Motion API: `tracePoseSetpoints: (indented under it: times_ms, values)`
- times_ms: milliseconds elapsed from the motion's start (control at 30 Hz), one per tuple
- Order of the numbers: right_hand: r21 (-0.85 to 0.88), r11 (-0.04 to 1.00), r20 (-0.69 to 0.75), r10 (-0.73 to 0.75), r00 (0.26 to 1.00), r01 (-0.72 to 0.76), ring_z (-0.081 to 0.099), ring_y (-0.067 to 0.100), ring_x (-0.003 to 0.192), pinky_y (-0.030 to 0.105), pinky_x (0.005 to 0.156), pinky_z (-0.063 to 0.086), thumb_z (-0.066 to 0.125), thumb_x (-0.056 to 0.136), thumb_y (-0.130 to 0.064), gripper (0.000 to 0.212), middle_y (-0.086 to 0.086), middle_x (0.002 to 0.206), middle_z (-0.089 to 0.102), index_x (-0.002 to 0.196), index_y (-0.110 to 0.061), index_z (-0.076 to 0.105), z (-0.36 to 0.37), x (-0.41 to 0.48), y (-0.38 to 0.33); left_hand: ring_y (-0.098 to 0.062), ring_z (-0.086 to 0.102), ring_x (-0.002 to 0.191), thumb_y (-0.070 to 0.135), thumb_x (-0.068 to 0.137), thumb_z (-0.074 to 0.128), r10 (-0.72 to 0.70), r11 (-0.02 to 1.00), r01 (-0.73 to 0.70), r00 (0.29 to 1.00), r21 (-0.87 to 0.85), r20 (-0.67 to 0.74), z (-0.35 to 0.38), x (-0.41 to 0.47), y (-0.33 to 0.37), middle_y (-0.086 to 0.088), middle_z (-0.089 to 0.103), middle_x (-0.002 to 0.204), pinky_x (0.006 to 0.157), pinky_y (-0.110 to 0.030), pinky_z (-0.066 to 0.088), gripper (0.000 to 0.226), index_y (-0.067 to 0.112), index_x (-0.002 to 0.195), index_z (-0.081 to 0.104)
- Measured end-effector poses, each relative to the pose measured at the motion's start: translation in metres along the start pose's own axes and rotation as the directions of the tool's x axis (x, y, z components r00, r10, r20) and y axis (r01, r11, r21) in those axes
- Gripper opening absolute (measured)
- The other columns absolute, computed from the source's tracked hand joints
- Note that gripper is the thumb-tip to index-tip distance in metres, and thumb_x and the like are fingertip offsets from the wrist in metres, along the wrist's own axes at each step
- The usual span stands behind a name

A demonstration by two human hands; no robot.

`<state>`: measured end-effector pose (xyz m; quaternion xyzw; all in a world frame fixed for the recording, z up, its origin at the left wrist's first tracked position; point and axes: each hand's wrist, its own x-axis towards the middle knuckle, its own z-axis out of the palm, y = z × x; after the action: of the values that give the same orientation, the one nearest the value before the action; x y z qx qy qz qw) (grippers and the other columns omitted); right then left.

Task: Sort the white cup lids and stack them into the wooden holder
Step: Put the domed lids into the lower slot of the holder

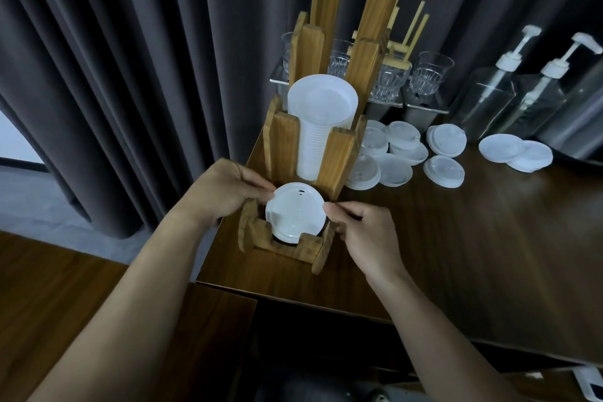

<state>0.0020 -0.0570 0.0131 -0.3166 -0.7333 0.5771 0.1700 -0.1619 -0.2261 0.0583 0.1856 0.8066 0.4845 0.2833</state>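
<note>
Both forearms reaching in from the bottom edge. Left hand (225,192) pinching the left rim of a white lid (295,209) between thumb and fingers; right hand (362,232) gripping the opposite rim with its fingertips. Lid tilted, sitting at the mouth of the nearest compartment of the wooden holder (287,246), between the two hands. Next compartment back holding a tall stack of white plastic cups (318,127). Loose lids (408,157) scattered on the dark wooden table (473,238) to the right of the holder, some overlapping. Glass tumblers (430,75) and clear pump bottles (489,91) along the far edge, before grey curtains (130,75).
</note>
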Motion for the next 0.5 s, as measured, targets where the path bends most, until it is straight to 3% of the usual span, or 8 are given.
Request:
tracePoseSetpoints:
  times_ms: [67, 233, 300, 400, 500]
  values:
    - [-0.029, 0.999, -0.002, -0.025, 1.0, 0.024, 0.072, -0.002, 0.076, 0.021, 0.071, 0.054, 0.075, 0.095, -0.031, 0.011, -0.015, 0.082, 0.079, 0.101, -0.026, 0.082, 0.0, 0.0, 0.001, -0.001, 0.075, 0.084, 0.007, 0.086, 0.08, 0.023, 0.999, -0.023, 1.0, 0.029, 0.009, 0.0, 0.002, -0.001, 0.003, 0.082, 0.087, 0.077, -0.013, 0.053, 0.01, 0.013, 0.093, 0.085]
    - [-0.098, 0.99, -0.028, -0.102, 0.994, 0.099, 0.068, 0.002, 0.072, 0.018, 0.069, 0.05, 0.075, 0.096, -0.028, 0.013, -0.012, 0.086, 0.076, 0.104, -0.022, 0.083, 0.001, 0.004, 0.005, 0.002, 0.074, 0.083, 0.005, 0.085, 0.081, 0.076, 0.995, -0.076, 0.997, 0.06, 0.001, 0.001, 0.006, -0.003, 0.005, 0.082, 0.086, 0.069, -0.004, 0.052, 0.01, 0.013, 0.091, 0.085]
    - [-0.13, 0.984, -0.032, -0.128, 0.991, 0.122, 0.069, 0.006, 0.077, 0.024, 0.073, 0.054, 0.076, 0.095, -0.028, 0.012, -0.012, 0.089, 0.074, 0.103, -0.022, 0.083, 0.001, 0.004, 0.008, 0.003, 0.074, 0.082, 0.006, 0.085, 0.081, 0.081, 0.993, -0.081, 0.997, 0.084, 0.004, 0.001, 0.006, -0.004, 0.007, 0.082, 0.085, 0.069, -0.004, 0.052, 0.01, 0.014, 0.09, 0.085]
    - [-0.121, 0.986, -0.042, -0.124, 0.991, 0.118, 0.074, 0.011, 0.086, 0.04, 0.081, 0.063, 0.077, 0.093, -0.025, 0.009, -0.012, 0.093, 0.074, 0.1, -0.024, 0.083, 0.004, 0.006, 0.011, -0.003, 0.076, 0.085, 0.006, 0.084, 0.082, 0.074, 0.992, -0.074, 0.997, 0.097, 0.006, 0.0, 0.007, -0.003, 0.005, 0.082, 0.085, 0.082, -0.016, 0.056, 0.009, 0.013, 0.09, 0.085]
    - [-0.127, 0.984, -0.047, -0.129, 0.991, 0.122, 0.074, 0.011, 0.086, 0.043, 0.081, 0.064, 0.078, 0.093, -0.024, 0.009, -0.011, 0.094, 0.074, 0.101, -0.025, 0.083, 0.005, 0.007, 0.01, -0.009, 0.076, 0.09, 0.006, 0.083, 0.084, 0.086, 0.989, -0.085, 0.996, 0.124, -0.001, 0.001, 0.009, -0.003, 0.004, 0.082, 0.084, 0.09, -0.024, 0.057, 0.01, 0.013, 0.089, 0.085]
